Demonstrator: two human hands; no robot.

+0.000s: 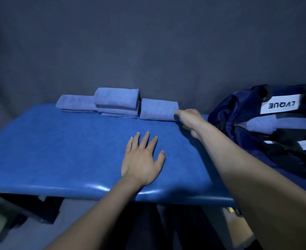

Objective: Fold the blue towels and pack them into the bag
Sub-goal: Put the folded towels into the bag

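Several folded light-blue towels lie along the back edge of the blue padded table (58,150): a flat one on the left (76,103), a stack of two or three in the middle (118,101), and a single one on the right (157,110). My right hand (190,121) reaches across to the right end of that single towel, and its fingertips touch the end. My left hand (143,161) rests flat on the table with its fingers spread and holds nothing. The dark blue bag (239,105) lies open at the right, with one folded towel (267,123) inside.
A dark grey cloth backdrop hangs right behind the table. The bag carries a white label (280,105) and black straps. Dark table legs and the floor show below the front edge.
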